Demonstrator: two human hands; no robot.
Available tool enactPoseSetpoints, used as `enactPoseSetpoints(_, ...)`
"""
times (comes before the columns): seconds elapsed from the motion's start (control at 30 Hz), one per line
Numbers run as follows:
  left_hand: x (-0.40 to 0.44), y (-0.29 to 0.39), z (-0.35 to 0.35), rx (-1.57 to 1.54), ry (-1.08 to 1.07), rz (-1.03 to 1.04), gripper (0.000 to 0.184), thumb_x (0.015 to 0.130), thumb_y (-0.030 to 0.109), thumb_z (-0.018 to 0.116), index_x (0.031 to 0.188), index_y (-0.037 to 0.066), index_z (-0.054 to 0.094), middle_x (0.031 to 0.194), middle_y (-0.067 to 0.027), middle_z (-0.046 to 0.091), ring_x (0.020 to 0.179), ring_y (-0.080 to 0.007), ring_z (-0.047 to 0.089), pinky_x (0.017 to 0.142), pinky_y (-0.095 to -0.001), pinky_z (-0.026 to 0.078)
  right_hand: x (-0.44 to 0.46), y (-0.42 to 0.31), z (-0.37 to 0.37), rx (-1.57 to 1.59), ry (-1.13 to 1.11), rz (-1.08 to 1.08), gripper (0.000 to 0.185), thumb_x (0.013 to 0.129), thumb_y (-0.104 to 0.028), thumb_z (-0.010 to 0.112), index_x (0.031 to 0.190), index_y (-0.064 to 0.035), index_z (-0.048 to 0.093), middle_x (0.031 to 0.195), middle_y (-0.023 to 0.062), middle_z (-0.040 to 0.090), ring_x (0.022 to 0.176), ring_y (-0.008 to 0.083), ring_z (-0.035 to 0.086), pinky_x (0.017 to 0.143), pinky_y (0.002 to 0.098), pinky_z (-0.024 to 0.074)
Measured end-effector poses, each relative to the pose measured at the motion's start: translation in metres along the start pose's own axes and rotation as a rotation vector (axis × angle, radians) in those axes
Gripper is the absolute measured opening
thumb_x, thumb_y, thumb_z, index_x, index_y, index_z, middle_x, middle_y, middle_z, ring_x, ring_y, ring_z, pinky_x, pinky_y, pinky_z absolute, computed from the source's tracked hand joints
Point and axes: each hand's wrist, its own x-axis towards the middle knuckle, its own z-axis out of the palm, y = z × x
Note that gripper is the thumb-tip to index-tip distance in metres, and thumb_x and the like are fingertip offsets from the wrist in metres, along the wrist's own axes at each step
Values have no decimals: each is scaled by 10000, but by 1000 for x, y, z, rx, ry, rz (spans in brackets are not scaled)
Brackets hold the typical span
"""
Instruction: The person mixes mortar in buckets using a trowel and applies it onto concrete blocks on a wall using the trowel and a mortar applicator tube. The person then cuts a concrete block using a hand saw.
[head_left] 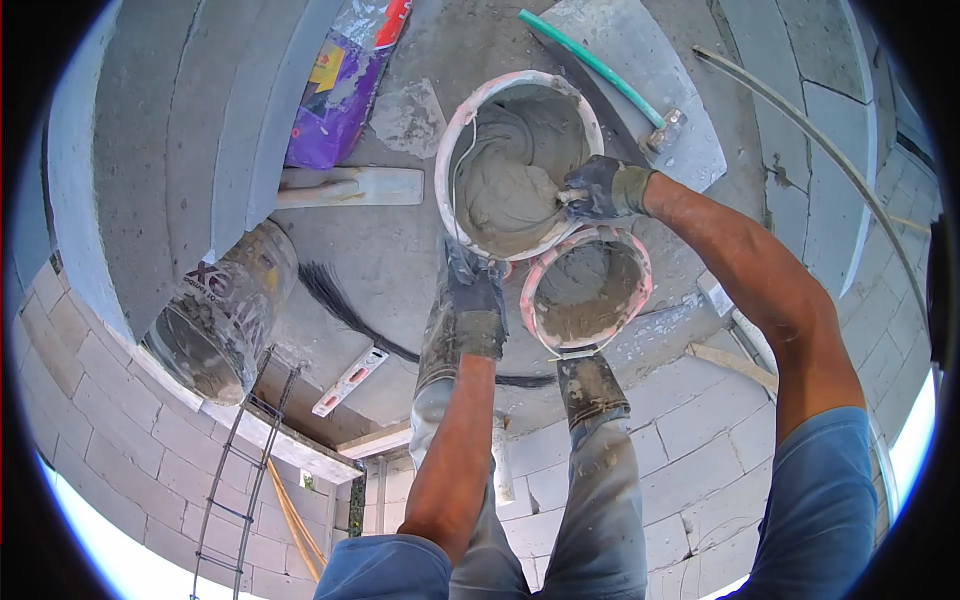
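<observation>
Gray floor (pixel 388 247) beneath a bucket (pixel 447 187) of swirled wet mortar (pixel 502 188), right hand (pixel 604 187) fisted around a handle (pixel 571 196).

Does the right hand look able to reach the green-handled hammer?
Probably yes: the hammer lies close by with nothing over it, though the right hand would first have to release the tool handle.

At the upper centre of the frame, the gloved right hand (pixel 600 188) grips a short handle (pixel 572 196) over the grey mix (pixel 505 185) in the large bucket (pixel 446 160); the gloved left hand (pixel 474 290) is at its lower rim. A smaller bucket (pixel 645 280) stands just below right, a green-handled hammer (pixel 598 68) lies upper right, and a purple bag (pixel 335 110) upper left
</observation>
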Motion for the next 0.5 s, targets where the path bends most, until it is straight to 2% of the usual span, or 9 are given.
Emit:
enactPoseSetpoints(0.07,0,7,5,51,-18,6,699,852,-145,495,1501,50,323,1435,-122,466,1243,-242,543,1034,-375,494,-8,3,-6,278,11,240,313,881,-375,669,943,-68,668,898,167,673,878,380,652,816,469,515)
enactPoseSetpoints(0.17,0,8,0,59,23,-6,703,855,-137,514,1503,57,323,1428,-125,470,1241,-245,541,1031,-391,496,-16,3,-17,404,-41,255,330,877,-394,681,924,-69,656,870,179,661,863,396,642,779,479,502)
enactPoseSetpoints(0.23,7,11,-8,-86,-30,-36,679,879,-48,616,1493,34,336,1409,-99,500,1227,-199,540,961,-337,524,-18,1,-17,424,14,236,320,874,-386,689,922,-72,653,868,178,656,853,394,640,762,473,500)
enactPoseSetpoints(0.27,10,15,-9,-81,-31,-35,679,879,-48,616,1493,34,336,1409,-99,500,1227,-199,540,961,-337,524,-19,-1,-18,442,63,222,310,872,-378,698,921,-75,650,866,177,652,844,392,639,745,466,499)
enactPoseSetpoints(0.3,11,18,-10,-99,-49,-31,650,902,-31,590,1496,46,337,1415,-101,496,1233,-212,544,971,-348,526,-21,-4,-19,446,67,224,310,872,-378,698,921,-75,650,866,177,652,844,392,639,745,466,499)
enactPoseSetpoints(0.37,13,26,-12,-117,-68,-34,620,925,-13,563,1499,58,338,1421,-103,493,1238,-226,548,981,-360,527,-29,-13,-22,501,221,133,213,874,-254,706,924,-56,646,827,163,649,780,354,654,688,420,498)
enactPoseSetpoints(0.43,15,37,-7,-250,61,-187,542,988,80,490,1508,89,338,1419,-111,498,1243,-251,552,1001,-391,524,-38,-29,-28,516,293,118,222,867,-251,716,949,-55,652,831,155,653,769,350,660,680,416,502)
enactPoseSetpoints(0.47,8,46,8,-83,161,-168,480,1031,205,437,1494,104,366,1413,-127,506,1248,-276,553,1010,-418,524,-45,-39,-32,527,363,99,235,859,-248,725,974,-54,659,834,147,658,758,345,667,672,412,507)
enactPoseSetpoints(0.5,9,41,6,-75,151,-176,480,1031,205,437,1494,104,366,1413,-127,506,1248,-276,553,1010,-418,524,-54,-52,-38,530,370,112,235,859,-248,725,974,-54,659,834,147,658,758,345,667,672,412,507)
